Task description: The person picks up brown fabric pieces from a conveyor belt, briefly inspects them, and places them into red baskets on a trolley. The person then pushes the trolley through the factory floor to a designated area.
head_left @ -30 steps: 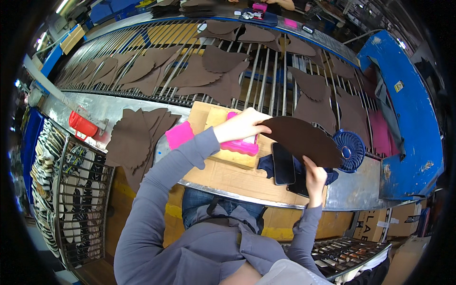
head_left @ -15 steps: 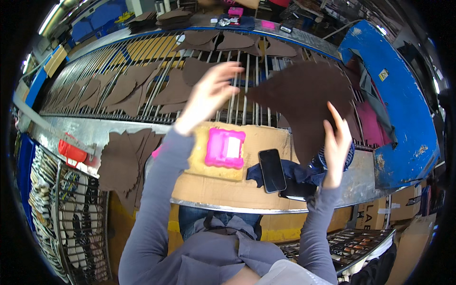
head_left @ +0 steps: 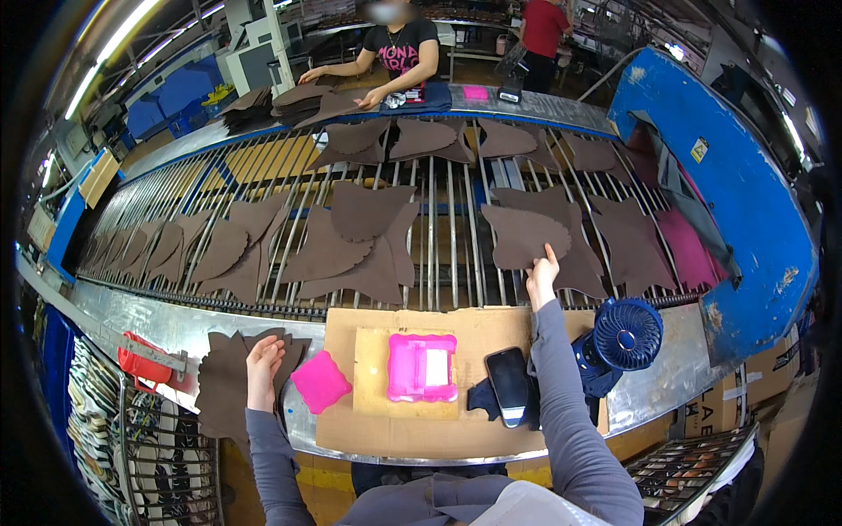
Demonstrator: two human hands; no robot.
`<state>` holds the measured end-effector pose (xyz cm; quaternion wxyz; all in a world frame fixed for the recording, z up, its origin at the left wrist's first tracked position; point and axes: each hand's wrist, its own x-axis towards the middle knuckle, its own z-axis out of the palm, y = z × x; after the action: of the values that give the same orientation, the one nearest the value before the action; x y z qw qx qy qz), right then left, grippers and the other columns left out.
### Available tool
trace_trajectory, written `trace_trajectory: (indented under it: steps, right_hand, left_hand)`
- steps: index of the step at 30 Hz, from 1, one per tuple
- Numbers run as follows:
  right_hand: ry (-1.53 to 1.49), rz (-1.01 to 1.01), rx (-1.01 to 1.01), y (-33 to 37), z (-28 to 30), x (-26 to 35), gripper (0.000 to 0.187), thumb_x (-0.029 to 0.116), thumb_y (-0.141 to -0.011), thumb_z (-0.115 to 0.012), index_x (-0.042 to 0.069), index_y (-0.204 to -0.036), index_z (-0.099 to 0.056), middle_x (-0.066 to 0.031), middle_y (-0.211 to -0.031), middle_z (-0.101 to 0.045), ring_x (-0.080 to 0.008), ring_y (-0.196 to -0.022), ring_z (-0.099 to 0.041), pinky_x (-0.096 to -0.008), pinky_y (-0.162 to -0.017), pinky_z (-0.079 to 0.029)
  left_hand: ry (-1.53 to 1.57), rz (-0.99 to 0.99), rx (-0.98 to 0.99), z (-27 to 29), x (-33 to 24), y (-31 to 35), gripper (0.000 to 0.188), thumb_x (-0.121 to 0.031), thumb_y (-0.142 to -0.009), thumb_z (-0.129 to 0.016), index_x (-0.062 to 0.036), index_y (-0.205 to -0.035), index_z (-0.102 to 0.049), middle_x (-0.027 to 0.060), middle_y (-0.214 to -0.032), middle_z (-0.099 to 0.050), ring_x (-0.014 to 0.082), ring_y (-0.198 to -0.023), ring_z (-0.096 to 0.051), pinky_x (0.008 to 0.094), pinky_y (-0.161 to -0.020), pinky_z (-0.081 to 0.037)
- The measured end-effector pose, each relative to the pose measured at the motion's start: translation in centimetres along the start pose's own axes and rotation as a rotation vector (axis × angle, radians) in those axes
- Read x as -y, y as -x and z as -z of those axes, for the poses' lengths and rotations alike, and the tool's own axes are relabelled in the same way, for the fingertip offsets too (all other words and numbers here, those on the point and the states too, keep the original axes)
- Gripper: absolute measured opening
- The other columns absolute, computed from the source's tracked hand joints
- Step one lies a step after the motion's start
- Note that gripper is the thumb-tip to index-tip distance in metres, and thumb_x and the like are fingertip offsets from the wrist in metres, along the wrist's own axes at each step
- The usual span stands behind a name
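Over the right part of the bar conveyor, my right hand touches the lower edge of a brown scalloped cut piece with an outstretched index finger. That piece overlaps a larger brown piece lying on the bars. My left hand is at the near left, fingers loosely bent and apart, above a stack of brown cut pieces on the metal ledge. Nothing shows in its grasp. Beside it lies a flat pink pad. A pink scalloped block rests on a yellowish board.
Cardboard covers the ledge's middle, with a phone and a dark blue fan to the right. Brown pieces lie in rows across the conveyor bars. A blue machine housing stands right. Across the conveyor, a co-worker handles brown pieces.
My left hand has come down and left to the brown stack. My right hand has moved forward, and the piece near it now lies on the bars. My view has tilted up.
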<state>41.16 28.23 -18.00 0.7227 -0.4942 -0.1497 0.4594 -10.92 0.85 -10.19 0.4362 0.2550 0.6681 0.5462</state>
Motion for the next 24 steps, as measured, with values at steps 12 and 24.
trace_trajectory:
  steps: [12, 24]
  right_hand:
    - [0.593, 0.129, -0.160, 2.8, -0.9, 2.5, 0.055, 0.004, -0.072, -0.062, 0.009, -0.125, -0.047, -0.0116, -0.138, -0.013, -0.0237, -0.123, -0.031, -0.0356, -0.097, -0.035]
    - [0.445, -0.411, 0.842, 3.1, -14.9, -6.1, 0.042, 0.016, -0.087, -0.053, 0.002, -0.126, -0.042, -0.0163, -0.122, -0.049, -0.0265, -0.116, -0.045, -0.0365, -0.101, -0.033]
  left_hand:
    - [0.442, 0.300, 0.048, -8.7, 3.4, -16.5, 0.040, -0.022, -0.081, -0.062, -0.0044, -0.113, -0.046, 0.0096, -0.119, -0.047, 0.0255, -0.115, -0.040, 0.0364, -0.100, -0.030]
    - [0.624, 0.274, -0.204, -18.4, 2.8, -20.8, 0.028, -0.014, -0.071, -0.070, -0.0078, -0.096, -0.059, 0.0005, -0.091, -0.061, 0.0134, -0.077, -0.055, 0.0306, -0.066, -0.042]
